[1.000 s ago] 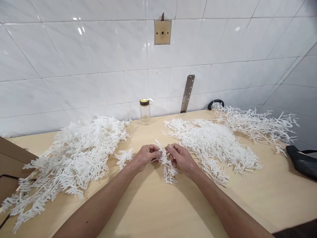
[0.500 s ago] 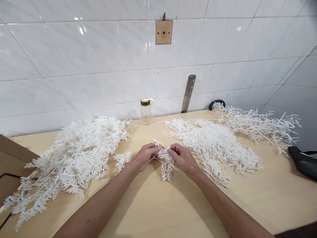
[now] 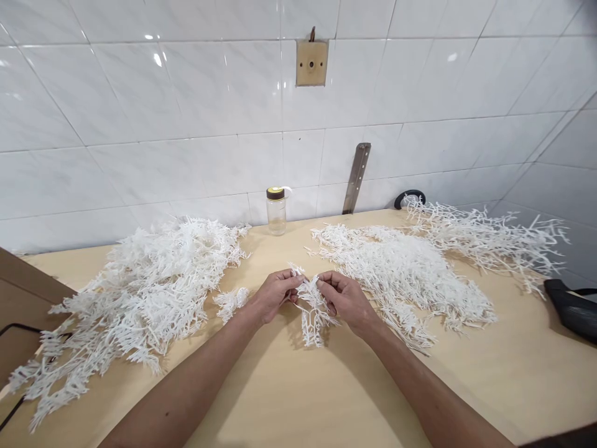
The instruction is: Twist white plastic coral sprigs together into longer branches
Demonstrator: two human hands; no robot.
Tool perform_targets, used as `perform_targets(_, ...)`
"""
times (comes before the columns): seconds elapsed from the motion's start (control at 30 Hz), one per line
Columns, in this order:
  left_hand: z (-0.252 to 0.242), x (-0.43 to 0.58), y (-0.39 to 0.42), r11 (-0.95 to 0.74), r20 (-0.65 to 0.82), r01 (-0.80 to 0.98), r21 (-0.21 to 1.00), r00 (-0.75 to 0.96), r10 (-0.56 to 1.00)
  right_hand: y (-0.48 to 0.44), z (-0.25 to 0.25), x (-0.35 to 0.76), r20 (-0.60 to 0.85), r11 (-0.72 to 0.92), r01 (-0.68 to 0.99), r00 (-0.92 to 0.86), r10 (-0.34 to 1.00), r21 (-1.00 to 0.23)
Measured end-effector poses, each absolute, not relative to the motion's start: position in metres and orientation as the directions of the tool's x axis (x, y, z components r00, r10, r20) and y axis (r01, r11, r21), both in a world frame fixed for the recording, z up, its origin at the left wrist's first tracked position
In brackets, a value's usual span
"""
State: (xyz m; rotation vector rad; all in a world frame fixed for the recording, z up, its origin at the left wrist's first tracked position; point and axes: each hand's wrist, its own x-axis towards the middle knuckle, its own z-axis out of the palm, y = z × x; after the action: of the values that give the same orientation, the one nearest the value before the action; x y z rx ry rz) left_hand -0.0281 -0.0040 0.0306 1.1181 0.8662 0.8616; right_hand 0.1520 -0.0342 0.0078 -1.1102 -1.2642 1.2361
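Between my two hands is a white branching plastic sprig (image 3: 313, 320), its lower fronds hanging just over the table. My left hand (image 3: 276, 295) pinches it at the left, with a small tip poking up past the fingers. On the other side my right hand (image 3: 344, 298) is closed on its upper right part, thumb against fingertips. A small loose white piece (image 3: 231, 303) lies beside my left wrist. Large heaps of similar sprigs lie to either side: a left heap (image 3: 153, 286) and a right heap (image 3: 401, 274).
A clear bottle (image 3: 277, 214) with a dark and yellow lid stands by the tiled wall. A metal strip (image 3: 357, 179) leans there too. Longer white branches (image 3: 489, 239) lie at the back right, near a black object (image 3: 571, 311). Cardboard (image 3: 28, 292) edges the left side.
The sprig's lower fronds hang slightly lower and look more spread. Both hands keep nearly the same place and grip. The whole view has shifted a little.
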Motion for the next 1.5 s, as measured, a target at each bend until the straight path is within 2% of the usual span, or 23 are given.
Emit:
perform_targets(0.17,0.029,-0.026,-0.005,0.156,-0.133,-0.021,0.988,0.421,0.897,-0.032,0.006,0.153,0.064,0.063,-0.025,-0.043,0.997,-0.998)
perform_targets(0.53,0.032,-0.025,-0.009,0.139,-0.144,0.043,0.989,0.419,0.896,-0.034,0.008,0.156,0.104,0.103,-0.014,-0.099,0.990,-0.995)
perform_targets(0.7,0.038,-0.025,-0.010,0.142,-0.153,0.058,0.988,0.388,0.909,-0.034,0.010,0.156,0.115,0.119,0.113,-0.037,0.993,-0.986)
perform_targets(0.8,0.043,-0.023,-0.012,0.177,-0.181,0.037,0.983,0.255,0.950,-0.036,0.012,0.157,0.134,0.133,0.182,-0.006,0.991,-0.974)
perform_targets(0.93,0.041,-0.020,-0.014,0.168,-0.170,0.025,0.985,0.121,0.978,-0.038,0.013,0.157,0.179,0.198,0.249,-0.097,0.979,-0.948)
perform_targets(1.13,0.024,-0.017,-0.012,0.147,-0.143,-0.025,0.989,0.133,0.981,-0.040,0.007,0.150,0.232,0.267,0.396,-0.134,0.963,-0.879)
perform_targets(1.37,0.013,-0.015,-0.006,0.067,-0.064,-0.018,0.998,0.147,0.987,-0.042,0.013,0.151,0.229,0.269,0.310,-0.158,0.960,-0.912)
perform_targets(1.5,0.012,-0.016,-0.007,0.020,-0.025,0.034,0.999,0.167,0.986,-0.039,0.010,0.153,0.206,0.221,0.300,-0.079,0.975,-0.928)
